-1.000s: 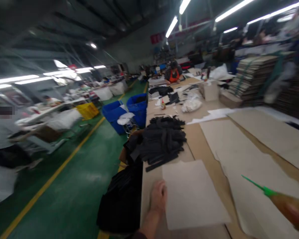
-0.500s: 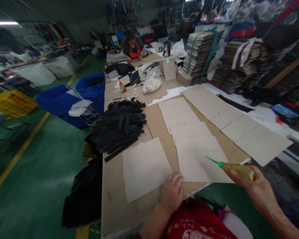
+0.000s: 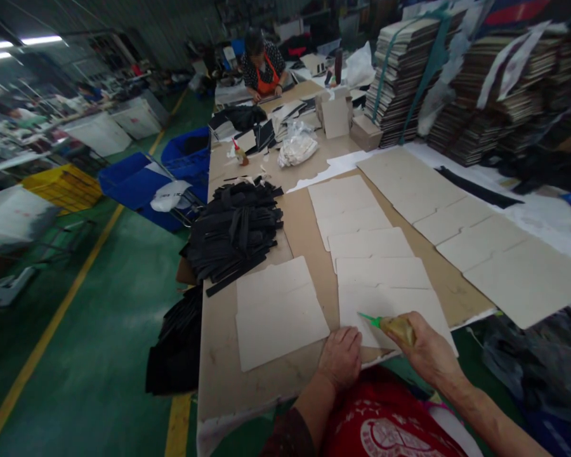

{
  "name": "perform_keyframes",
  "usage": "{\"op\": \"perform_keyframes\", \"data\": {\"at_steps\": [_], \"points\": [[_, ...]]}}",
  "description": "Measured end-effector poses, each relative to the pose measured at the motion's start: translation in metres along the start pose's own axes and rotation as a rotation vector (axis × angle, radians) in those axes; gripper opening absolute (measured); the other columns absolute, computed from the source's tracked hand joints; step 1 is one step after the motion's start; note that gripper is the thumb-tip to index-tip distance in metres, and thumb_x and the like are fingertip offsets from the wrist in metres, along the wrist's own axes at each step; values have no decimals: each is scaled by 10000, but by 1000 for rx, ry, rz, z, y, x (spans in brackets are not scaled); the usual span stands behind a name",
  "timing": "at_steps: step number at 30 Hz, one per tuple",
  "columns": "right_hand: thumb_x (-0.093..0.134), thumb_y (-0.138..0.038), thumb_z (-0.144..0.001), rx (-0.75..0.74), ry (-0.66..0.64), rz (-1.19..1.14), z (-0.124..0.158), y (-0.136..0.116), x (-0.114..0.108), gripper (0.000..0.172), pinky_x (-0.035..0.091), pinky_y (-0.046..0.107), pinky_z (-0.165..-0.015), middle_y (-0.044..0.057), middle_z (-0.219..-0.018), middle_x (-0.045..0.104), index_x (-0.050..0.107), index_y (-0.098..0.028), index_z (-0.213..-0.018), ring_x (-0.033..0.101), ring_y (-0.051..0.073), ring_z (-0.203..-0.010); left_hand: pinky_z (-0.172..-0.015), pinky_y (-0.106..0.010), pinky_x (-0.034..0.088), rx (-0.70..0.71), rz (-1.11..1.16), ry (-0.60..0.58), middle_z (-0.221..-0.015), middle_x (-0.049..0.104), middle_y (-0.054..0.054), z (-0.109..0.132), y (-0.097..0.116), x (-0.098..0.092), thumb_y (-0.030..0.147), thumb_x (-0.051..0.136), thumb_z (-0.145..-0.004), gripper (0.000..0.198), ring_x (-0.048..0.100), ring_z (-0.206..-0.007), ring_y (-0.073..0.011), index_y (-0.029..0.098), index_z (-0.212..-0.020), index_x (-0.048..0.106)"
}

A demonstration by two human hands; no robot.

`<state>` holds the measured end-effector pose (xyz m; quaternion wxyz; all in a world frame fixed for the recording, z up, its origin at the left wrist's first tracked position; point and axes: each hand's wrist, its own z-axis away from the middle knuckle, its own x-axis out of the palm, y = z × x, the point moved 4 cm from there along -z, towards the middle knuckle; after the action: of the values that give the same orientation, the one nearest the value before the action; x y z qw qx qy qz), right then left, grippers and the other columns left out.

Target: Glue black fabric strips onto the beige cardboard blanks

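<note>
My right hand is wrapped round a yellowish glue bottle with a thin green nozzle. The nozzle points left, over the near part of a pale cardboard panel. My left hand rests with its fingers lying down at the table's front edge, by that panel's near left corner. Left of it lies another pale cardboard panel. Further pale panels overlap in a column beyond. Whether glue is coming out is too small to tell.
A heap of black strips lies on the table's left side. Overlapping panels run along the right. Farther back are a plastic bag, a red-tipped bottle, tied board stacks and a co-worker. Blue bins stand at left.
My right hand has brought the glue bottle leftward and lower over the near panel, closer to my left hand. My left hand stays at the table edge. The view has shifted slightly.
</note>
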<state>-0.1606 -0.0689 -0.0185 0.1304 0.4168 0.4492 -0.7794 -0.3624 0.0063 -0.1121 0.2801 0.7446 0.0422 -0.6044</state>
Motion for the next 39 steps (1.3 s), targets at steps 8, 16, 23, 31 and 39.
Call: {"op": "perform_keyframes", "data": {"at_steps": [8,16,23,31,39], "points": [[455,-520,-960,-145,-29,216,-16,-23,3,298,369,320,-595,36,-800,687,577,-255,-1020,677,247,-654,-1096,-429,495,-2,36,-14,-1419,624,-117,0,1,-4,277,591,-909,518,542,-1304,-271,154,-1409,544],[440,-304,-980,-263,2,405,-17,-27,-4,128,284,322,-545,56,-890,659,543,-227,-987,638,185,-609,-1090,-451,489,-7,78,-7,-1435,615,-111,2,0,-2,275,558,-928,499,541,-1311,-290,161,-1413,543],[471,-328,-986,-254,-69,393,-16,-23,-4,81,274,308,-559,-5,-742,598,508,-257,-997,639,199,-620,-1075,-458,487,-4,92,-25,-1440,610,-115,1,1,-2,292,541,-944,492,542,-1303,-300,154,-1417,537],[442,-273,-971,-276,-65,413,-17,-34,4,86,269,316,-550,17,-777,621,519,-240,-988,628,198,-600,-1054,-449,493,7,60,-16,-1418,621,-120,-1,3,-6,289,531,-952,462,550,-1294,-288,151,-1393,552],[477,-270,-983,-243,-18,480,-22,-25,-1,73,226,317,-553,40,-855,628,526,-220,-1006,607,177,-599,-1083,-427,475,14,28,-22,-1421,619,-117,1,2,-3,306,563,-939,489,541,-1308,-271,150,-1403,547]]}}
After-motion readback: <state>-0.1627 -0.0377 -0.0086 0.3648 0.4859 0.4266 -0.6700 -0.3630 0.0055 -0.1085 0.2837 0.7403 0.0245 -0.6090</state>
